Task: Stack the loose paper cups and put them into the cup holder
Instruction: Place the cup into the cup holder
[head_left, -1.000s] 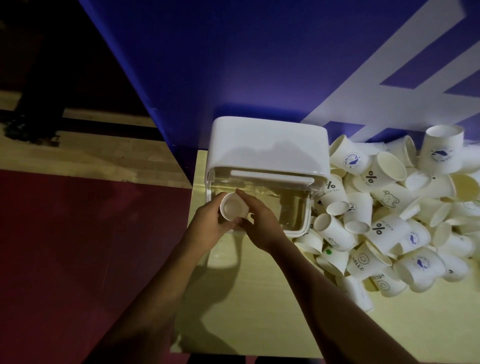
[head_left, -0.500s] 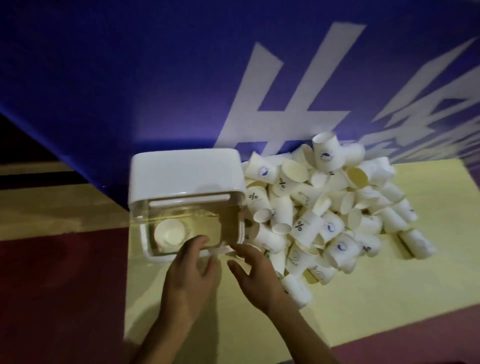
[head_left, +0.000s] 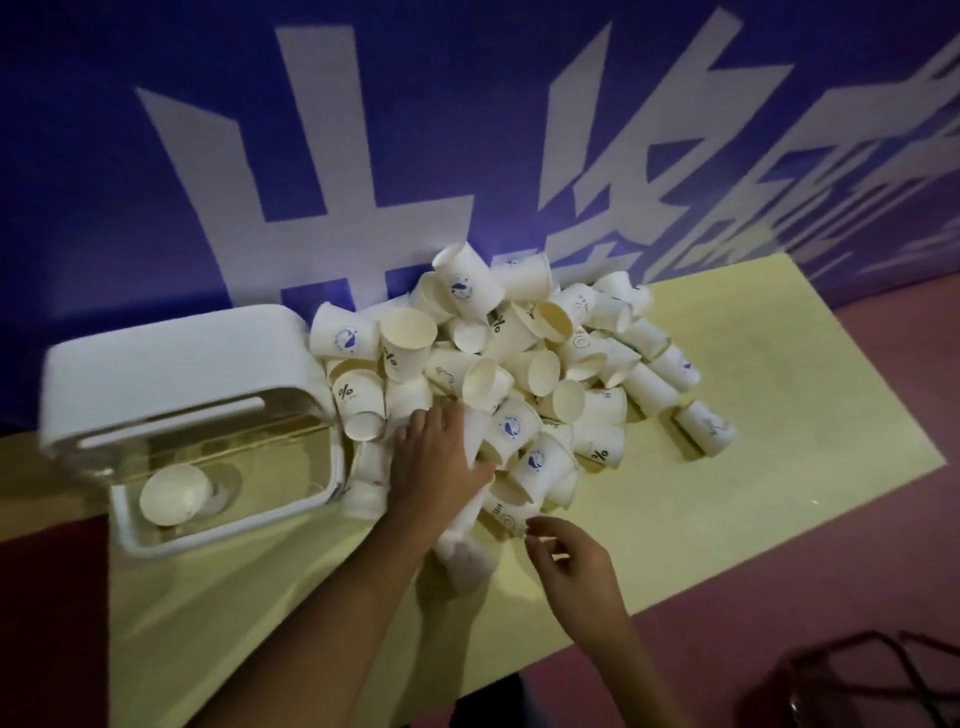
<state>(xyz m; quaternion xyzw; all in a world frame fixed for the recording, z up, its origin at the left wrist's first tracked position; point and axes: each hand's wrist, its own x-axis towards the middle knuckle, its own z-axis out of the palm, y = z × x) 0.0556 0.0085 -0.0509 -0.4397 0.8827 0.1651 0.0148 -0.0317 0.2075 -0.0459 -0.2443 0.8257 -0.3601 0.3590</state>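
Barely begun: one cup (head_left: 174, 493) sits in the cup holder (head_left: 156, 374), the rest loose.
Left hand (head_left: 436, 462) lies flat on the pile (head_left: 535, 369) at the holder's 3 o'clock; right hand (head_left: 571, 566) hovers released, empty.

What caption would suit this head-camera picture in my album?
Left hand on the pile of loose paper cups, right hand hovering nearby; one cup sits in the cup holder.
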